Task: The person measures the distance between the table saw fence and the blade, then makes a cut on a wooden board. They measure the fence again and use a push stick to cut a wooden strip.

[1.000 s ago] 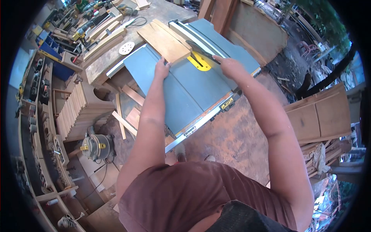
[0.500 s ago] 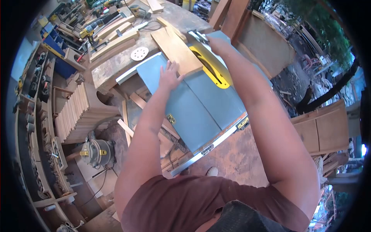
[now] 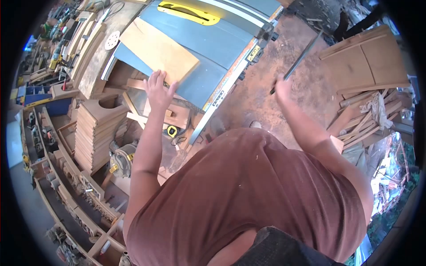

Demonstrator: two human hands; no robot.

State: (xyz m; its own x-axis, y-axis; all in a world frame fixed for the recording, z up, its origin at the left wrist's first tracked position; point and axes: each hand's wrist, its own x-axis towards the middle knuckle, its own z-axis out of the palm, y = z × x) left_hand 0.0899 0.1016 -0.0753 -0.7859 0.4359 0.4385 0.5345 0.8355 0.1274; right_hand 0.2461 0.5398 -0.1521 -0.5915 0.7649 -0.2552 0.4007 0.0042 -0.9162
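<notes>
A flat wooden board [image 3: 159, 51] lies on the blue-grey top of a table saw [image 3: 202, 86]. My left hand [image 3: 159, 92] rests at the board's near left edge, fingers spread. Away from the saw, over the floor on the right, my right hand [image 3: 283, 88] is closed around one end of a long, thin dark bar [image 3: 304, 55]. The bar slants up and to the right. Beyond the board is the saw's yellow blade insert [image 3: 188, 14], with the rip fence [image 3: 237, 11] to its right.
A workbench [image 3: 95, 82] with wood strips and tools stands at the left. Below it are stacked slatted wooden parts [image 3: 95, 133] and a shop vacuum [image 3: 122, 160]. A wooden panel [image 3: 366, 60] and scrap wood [image 3: 359, 117] lie at the right. Shelving runs along the far left.
My right hand has come away from the fence to the right, holding the bar. The view has swung down and right. My left hand has shifted to the board's near edge.
</notes>
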